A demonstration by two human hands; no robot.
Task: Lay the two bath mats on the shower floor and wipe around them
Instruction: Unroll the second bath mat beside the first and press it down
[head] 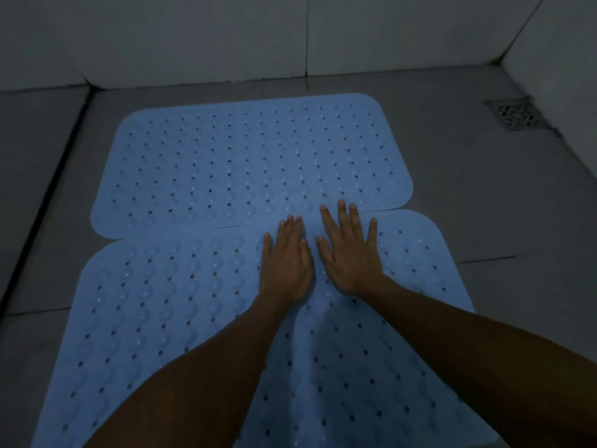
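Two blue bath mats lie flat on the grey shower floor [484,205] as we look down past our own forearms in dim light. Nearest us, the near mat [161,318] spreads across the lower part of the view, its surface dotted with rows of small holes and rounded bumps, its near end running out of sight at the bottom edge. Our left hand [286,257] presses palm-down on this mat close to its far edge, fingers straight and held together, gripping nothing. Just beside it, our right hand [350,250] also lies flat, fingers straight and spread, its fingertips [342,206] reaching over the seam where the mats meet; this grip too is open and holds nothing. Both hands sit close together near the middle of the seam. Beyond them, the far mat [252,163] lies crosswise, its long near edge touching the first mat's far edge, and it sits shifted a little to the left of the near one. Dark grout lines cross the floor tiles on both sides. Farther off, at the right, a square metal drain grate [517,116] is set into the floor near the corner, well apart from the mats. Pale tiled walls [226,37] close the scene behind.
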